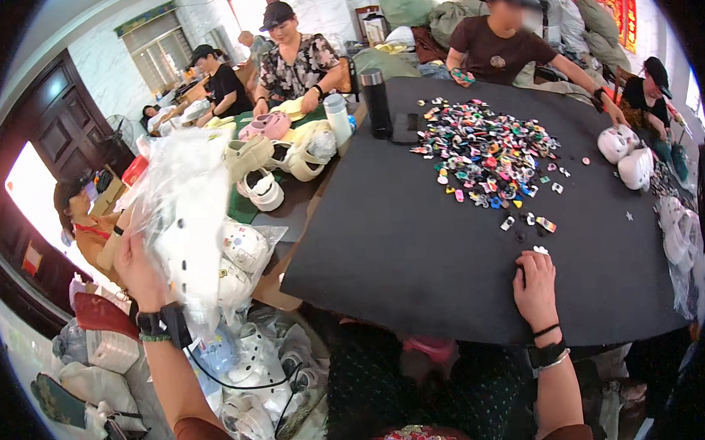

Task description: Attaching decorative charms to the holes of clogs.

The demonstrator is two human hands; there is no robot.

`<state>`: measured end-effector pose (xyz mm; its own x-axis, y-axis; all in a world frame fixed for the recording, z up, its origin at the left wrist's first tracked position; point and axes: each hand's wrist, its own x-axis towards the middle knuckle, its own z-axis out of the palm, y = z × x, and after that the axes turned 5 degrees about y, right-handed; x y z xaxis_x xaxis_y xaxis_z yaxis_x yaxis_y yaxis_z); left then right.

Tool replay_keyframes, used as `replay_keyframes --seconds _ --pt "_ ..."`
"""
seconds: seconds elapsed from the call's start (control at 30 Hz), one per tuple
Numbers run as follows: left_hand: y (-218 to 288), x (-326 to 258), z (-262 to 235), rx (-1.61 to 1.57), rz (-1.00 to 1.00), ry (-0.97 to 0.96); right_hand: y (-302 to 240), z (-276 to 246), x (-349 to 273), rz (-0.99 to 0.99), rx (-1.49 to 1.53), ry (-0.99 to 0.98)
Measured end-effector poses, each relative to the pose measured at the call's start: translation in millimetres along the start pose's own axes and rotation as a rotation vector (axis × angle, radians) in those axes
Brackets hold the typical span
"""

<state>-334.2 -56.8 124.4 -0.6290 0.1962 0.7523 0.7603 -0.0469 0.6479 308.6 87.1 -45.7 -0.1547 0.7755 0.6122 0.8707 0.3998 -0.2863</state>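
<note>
My left hand (140, 268) is raised at the left, its fingers wrapped round the edge of a clear plastic bag (197, 168). Something white with black dots along it shows through the plastic; its exact shape is blurred. On the black tabletop (386, 258), my right hand (535, 291) rests near the front edge with its fingers bent together. A small white flower-shaped shoe charm (540, 249) shows right at those fingertips. Several loose charms (529, 222) lie just beyond it. A big heap of coloured shoe charms (487, 151) spreads farther back.
A black flask (376, 105) stands at the table's far left corner. Clogs in cream and pink (266, 127) crowd the side table. Bagged white clogs (252, 358) are piled below left. White clogs (633, 160) sit at the far right, touched by a co-worker's hand (615, 114).
</note>
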Motion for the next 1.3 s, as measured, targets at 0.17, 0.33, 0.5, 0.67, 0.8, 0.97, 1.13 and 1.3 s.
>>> replay_keyframes --seconds 0.17,0.33,0.5,0.67,0.8,0.97,1.13,1.3 --pt "96.5 -49.0 106.3 -0.494 0.271 -0.449 5.3 -0.3 -4.8 0.004 -0.007 0.001" --pt "174.7 -140.4 172.7 -0.763 0.449 -0.887 9.4 1.3 -7.1 0.042 0.005 -0.027" --pt "185.5 -222.6 175.0 -0.547 0.646 -1.189 12.8 5.8 -8.2 0.031 0.034 -0.014" --pt "196.6 -224.8 156.4 -0.464 0.446 -1.071 22.3 2.0 -0.4 0.141 0.249 0.102" --pt "185.7 -216.1 142.5 -0.373 0.427 -0.959 18.7 -7.8 -4.6 0.254 0.496 0.263" --pt "147.6 -208.8 123.1 -0.187 0.226 -0.829 -19.7 -53.6 3.7 0.075 0.306 0.107" --pt "108.2 -218.0 124.5 -0.123 0.141 -0.813 -34.9 -60.7 19.0 0.006 0.501 -0.378" --pt "84.3 -231.5 122.4 -0.141 -0.016 -0.838 -51.5 -56.0 47.4 -0.061 0.892 -0.285"
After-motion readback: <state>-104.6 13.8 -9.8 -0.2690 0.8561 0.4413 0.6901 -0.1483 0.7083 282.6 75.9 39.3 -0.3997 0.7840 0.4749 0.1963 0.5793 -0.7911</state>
